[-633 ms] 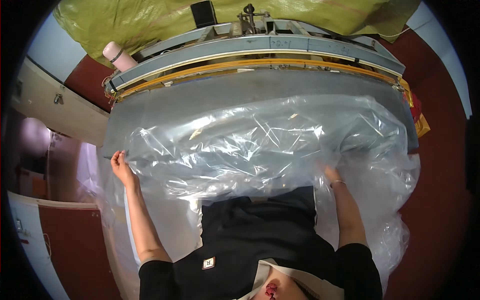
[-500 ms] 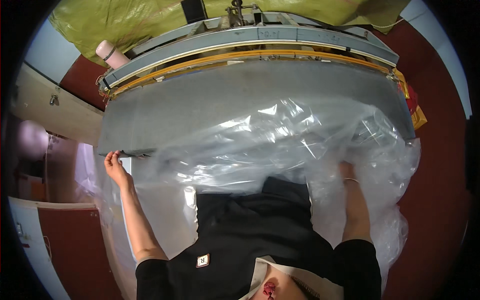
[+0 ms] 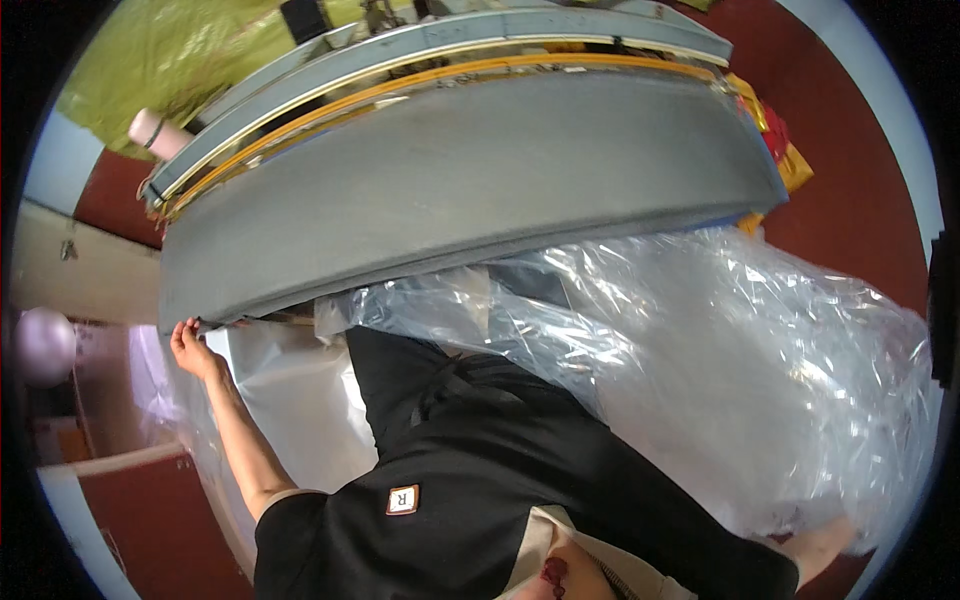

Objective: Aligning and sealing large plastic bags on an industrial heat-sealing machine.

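Note:
A long grey padded surface [image 3: 450,170] runs across in front of me. At its near left corner my left hand [image 3: 193,350] is closed, thumb and fingertips together; what they pinch is too small to make out. Clear plastic sheeting [image 3: 720,370] lies crumpled over my lap and spreads far to the right. My right hand [image 3: 843,535] is low at the right, in the gathered end of this sheeting, which has come along with it. The film and blur hide its fingers. More smooth plastic [image 3: 295,385] hangs beside my left forearm.
A blue-grey metal frame [image 3: 440,45] with an orange bar [image 3: 450,72] runs behind the padded surface. A pink bottle [image 3: 158,134] stands at its left end. Yellow-green sheeting [image 3: 190,65] covers the back. Red and yellow cloth [image 3: 785,150] hangs at the right end.
My right hand has swung back and down to the right, drawing the plastic sheeting off the grey surface. My left hand stays by the corner. The view has turned to the right.

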`<action>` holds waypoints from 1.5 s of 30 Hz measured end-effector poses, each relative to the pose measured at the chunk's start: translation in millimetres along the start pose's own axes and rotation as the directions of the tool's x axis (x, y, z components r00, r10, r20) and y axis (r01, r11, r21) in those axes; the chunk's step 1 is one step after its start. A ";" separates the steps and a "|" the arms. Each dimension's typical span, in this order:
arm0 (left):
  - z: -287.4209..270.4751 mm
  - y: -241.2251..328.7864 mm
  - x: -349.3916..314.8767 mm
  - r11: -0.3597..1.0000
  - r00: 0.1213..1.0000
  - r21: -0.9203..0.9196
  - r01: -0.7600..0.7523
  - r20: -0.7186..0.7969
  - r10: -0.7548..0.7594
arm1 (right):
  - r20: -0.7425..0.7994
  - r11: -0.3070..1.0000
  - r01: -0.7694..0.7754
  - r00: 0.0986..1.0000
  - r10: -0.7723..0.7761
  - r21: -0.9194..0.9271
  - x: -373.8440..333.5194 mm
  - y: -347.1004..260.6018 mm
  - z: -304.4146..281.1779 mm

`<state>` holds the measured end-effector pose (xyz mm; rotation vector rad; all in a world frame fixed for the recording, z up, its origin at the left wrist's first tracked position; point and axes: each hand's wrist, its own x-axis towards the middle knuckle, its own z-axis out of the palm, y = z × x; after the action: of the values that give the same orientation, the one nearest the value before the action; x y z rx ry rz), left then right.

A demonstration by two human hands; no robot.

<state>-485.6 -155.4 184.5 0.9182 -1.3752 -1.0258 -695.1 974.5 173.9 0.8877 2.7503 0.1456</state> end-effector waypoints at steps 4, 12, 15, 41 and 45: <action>13.5 -5.4 -1.2 0.994 0.996 -0.090 0.065 0.063 -0.059 | 0.053 0.983 -0.182 0.982 0.179 0.041 -21.2 60.1 -18.5; 10.5 9.8 -13.5 0.999 0.999 -0.035 -0.007 0.034 0.008 | 0.523 0.936 -0.324 0.826 0.211 0.134 -86.6 37.4 -76.0; 13.6 11.0 -23.2 0.996 0.998 -0.072 0.049 0.031 -0.047 | 0.557 1.000 0.000 0.830 0.011 -0.021 -120.3 -52.3 -138.2; -49.6 1.6 -51.2 0.976 0.997 0.202 0.082 -0.029 -0.077 | 0.086 0.881 -0.315 0.927 0.366 -0.353 21.9 117.4 84.0; -43.7 -1.6 -50.4 0.949 0.992 0.292 0.117 0.000 -0.123 | -0.144 0.733 -0.659 0.752 0.643 -0.170 6.6 211.1 17.9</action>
<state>-439.0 -111.2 166.4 1.2265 -1.5273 -0.9366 -577.0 1149.6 191.0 1.7741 2.2845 0.5960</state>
